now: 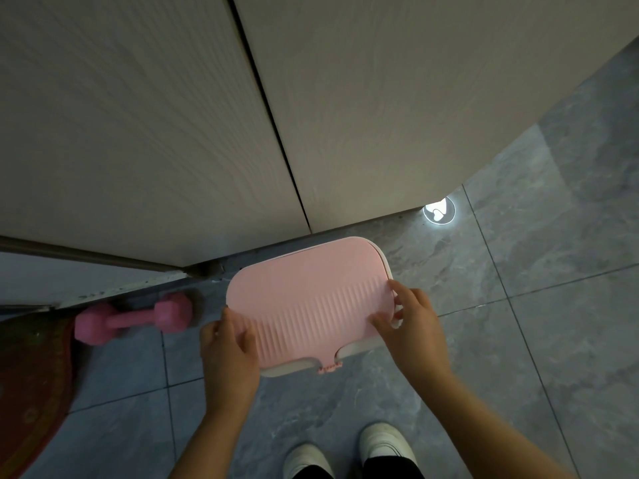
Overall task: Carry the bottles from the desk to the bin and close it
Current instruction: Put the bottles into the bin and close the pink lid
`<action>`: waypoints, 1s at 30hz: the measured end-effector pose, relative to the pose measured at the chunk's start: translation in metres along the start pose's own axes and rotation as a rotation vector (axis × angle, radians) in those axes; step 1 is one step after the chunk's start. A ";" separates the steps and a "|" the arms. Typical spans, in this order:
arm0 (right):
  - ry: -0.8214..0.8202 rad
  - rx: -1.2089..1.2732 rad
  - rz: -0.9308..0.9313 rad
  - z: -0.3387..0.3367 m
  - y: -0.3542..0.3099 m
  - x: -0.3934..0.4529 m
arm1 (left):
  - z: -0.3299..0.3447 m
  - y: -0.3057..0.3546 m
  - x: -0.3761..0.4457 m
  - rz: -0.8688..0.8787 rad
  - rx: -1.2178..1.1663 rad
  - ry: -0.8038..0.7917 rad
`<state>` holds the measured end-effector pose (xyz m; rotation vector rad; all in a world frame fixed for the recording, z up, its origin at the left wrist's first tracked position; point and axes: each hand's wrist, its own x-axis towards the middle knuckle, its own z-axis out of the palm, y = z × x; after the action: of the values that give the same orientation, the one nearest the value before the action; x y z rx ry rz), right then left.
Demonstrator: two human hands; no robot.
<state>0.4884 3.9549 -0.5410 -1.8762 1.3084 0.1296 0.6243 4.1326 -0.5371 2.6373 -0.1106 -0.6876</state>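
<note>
A bin with a white rim (292, 369) stands on the grey tiled floor in front of pale cabinet doors. Its pink ribbed lid (307, 299) lies flat over the top, with a small pink tab at the near edge. My left hand (230, 354) grips the lid's near left corner, thumb on top. My right hand (413, 321) holds the lid's right edge, fingers pressed on the ribbed surface. No bottles are visible; the bin's inside is hidden by the lid.
A pink dumbbell (133, 319) lies on the floor left of the bin, beside a dark red mat (31, 385). Cabinet doors (173, 115) rise behind. A bright round light patch (439, 209) shows on the floor. My white shoes (383, 444) stand below.
</note>
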 end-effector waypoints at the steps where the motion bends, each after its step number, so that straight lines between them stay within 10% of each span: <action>1: -0.007 -0.005 0.001 0.000 0.000 -0.001 | 0.001 -0.001 -0.001 -0.001 -0.005 -0.006; 30: -0.187 0.088 0.257 -0.024 -0.011 -0.002 | -0.010 0.006 -0.006 -0.049 -0.106 -0.135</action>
<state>0.4881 3.9417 -0.5179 -1.5765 1.3960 0.3663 0.6244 4.1318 -0.5236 2.4991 -0.0472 -0.8635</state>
